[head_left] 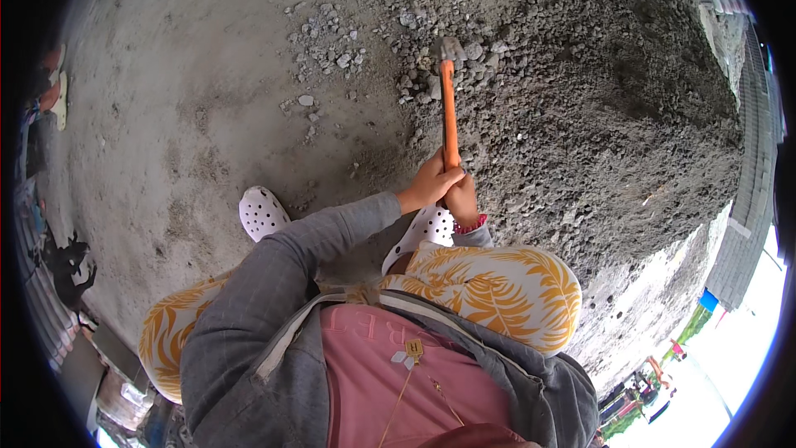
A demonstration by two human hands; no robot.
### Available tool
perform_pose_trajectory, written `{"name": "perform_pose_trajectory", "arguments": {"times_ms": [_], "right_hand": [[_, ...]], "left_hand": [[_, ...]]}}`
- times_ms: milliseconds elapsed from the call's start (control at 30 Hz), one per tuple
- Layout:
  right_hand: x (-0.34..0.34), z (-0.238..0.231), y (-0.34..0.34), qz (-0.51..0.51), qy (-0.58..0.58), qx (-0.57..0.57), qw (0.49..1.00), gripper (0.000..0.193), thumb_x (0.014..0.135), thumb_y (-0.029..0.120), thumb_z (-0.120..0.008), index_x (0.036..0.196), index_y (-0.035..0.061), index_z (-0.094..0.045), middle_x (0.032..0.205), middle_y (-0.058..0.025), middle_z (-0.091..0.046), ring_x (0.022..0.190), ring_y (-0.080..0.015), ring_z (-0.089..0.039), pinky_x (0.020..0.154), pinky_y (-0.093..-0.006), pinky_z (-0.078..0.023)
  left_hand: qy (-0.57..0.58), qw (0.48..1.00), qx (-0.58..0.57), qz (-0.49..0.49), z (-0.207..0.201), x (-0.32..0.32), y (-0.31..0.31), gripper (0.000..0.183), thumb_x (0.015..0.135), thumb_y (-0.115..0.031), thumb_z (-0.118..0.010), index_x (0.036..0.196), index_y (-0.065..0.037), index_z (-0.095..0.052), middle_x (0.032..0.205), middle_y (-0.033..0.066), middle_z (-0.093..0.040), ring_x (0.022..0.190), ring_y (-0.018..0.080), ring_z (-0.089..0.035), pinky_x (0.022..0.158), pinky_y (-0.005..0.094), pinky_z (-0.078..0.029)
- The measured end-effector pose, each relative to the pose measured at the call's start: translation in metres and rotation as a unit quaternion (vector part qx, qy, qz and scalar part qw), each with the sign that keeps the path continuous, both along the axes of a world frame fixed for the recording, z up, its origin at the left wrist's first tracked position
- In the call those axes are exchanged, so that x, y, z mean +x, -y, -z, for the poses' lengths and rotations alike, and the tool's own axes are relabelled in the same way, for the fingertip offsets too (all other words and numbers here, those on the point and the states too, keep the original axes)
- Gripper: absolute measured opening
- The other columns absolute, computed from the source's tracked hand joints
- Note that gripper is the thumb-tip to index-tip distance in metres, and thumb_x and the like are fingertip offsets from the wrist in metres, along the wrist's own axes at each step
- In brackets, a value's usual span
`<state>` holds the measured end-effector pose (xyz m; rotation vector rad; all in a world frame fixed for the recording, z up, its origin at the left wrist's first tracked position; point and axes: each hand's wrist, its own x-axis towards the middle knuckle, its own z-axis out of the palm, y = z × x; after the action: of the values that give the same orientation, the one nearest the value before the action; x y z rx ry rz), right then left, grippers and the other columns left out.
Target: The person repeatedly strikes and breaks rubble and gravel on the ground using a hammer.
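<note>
Both hands grip an orange-handled tool [450, 112] with a short grey metal head. My left hand [433, 182] wraps the handle's lower part, its fingers closed. Right beside it and partly behind it, my right hand [462, 197] is closed around the handle's end, a red band at its wrist. The handle points away from me. Its metal head rests at or just above loose stones [473, 51] at the edge of a dark gravel heap [597, 99]. I cannot tell whether the head touches them. The exact kind of head is unclear.
Scattered pale stones [332, 46] lie on the grey ground [191, 50] to the left of the tool. White perforated clogs [264, 212] are on my feet. A dark animal [70, 274] stands at the far left. Block edging [746, 199] runs along the right.
</note>
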<state>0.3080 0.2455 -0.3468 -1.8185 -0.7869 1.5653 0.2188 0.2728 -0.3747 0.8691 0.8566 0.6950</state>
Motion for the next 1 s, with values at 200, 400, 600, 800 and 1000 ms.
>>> {"name": "perform_pose_trajectory", "arguments": {"times_ms": [200, 400, 600, 800, 1000], "right_hand": [[0.026, -0.061, -0.045, 0.054, -0.051, 0.322, 0.944, 0.005, 0.073, 0.003, -0.048, 0.077, -0.0006, -0.049, 0.072, -0.0021, -0.053, 0.063, -0.0078, -0.048, 0.053, -0.0214, -0.040], [0.035, -0.030, -0.070, 0.097, 0.022, 0.325, 0.940, 0.008, 0.076, 0.005, -0.045, 0.077, -0.0014, -0.049, 0.069, -0.0022, -0.053, 0.060, -0.0084, -0.049, 0.052, -0.0222, -0.041], [0.028, 0.006, -0.065, 0.083, -0.002, 0.066, 0.994, 0.014, 0.080, 0.010, -0.039, 0.077, -0.0016, -0.046, 0.047, -0.0055, -0.047, 0.031, -0.0141, -0.044, 0.028, -0.0243, -0.033], [0.036, -0.058, -0.070, 0.144, -0.034, 0.330, 0.932, 0.019, 0.081, 0.009, -0.040, 0.094, -0.0035, -0.047, 0.081, -0.0076, -0.053, 0.074, -0.0127, -0.052, 0.062, -0.0239, -0.043], [0.043, -0.031, -0.071, 0.098, -0.019, 0.366, 0.925, 0.023, 0.083, 0.013, -0.038, 0.097, -0.0052, -0.043, 0.089, -0.0107, -0.051, 0.080, -0.0159, -0.052, 0.065, -0.0260, -0.045]], "left_hand": [[0.011, 0.942, 0.330, 0.052, -0.103, 0.018, -0.073, 0.031, 0.073, -0.018, -0.054, 0.095, 0.000, -0.041, 0.082, 0.0082, -0.044, 0.074, 0.0180, -0.047, 0.069, 0.0312, -0.038], [0.023, 0.928, 0.358, 0.103, -0.087, 0.032, -0.100, 0.025, 0.075, -0.020, -0.052, 0.090, -0.001, -0.045, 0.078, 0.0073, -0.046, 0.073, 0.0172, -0.047, 0.067, 0.0306, -0.038], [-0.049, 0.995, 0.009, 0.090, -0.011, 0.042, -0.084, 0.026, 0.077, -0.023, -0.049, 0.091, -0.002, -0.044, 0.071, 0.0049, -0.050, 0.063, 0.0128, -0.050, 0.056, 0.0268, -0.041], [0.023, 0.965, 0.249, 0.073, -0.108, 0.041, -0.100, 0.030, 0.072, -0.018, -0.055, 0.093, -0.001, -0.043, 0.078, 0.0089, -0.047, 0.072, 0.0182, -0.047, 0.064, 0.0302, -0.039], [-0.035, 0.916, 0.399, 0.029, -0.106, 0.040, -0.100, 0.031, 0.069, -0.018, -0.056, 0.091, 0.000, -0.043, 0.077, 0.0137, -0.048, 0.071, 0.0246, -0.048, 0.064, 0.0329, -0.039]]}}
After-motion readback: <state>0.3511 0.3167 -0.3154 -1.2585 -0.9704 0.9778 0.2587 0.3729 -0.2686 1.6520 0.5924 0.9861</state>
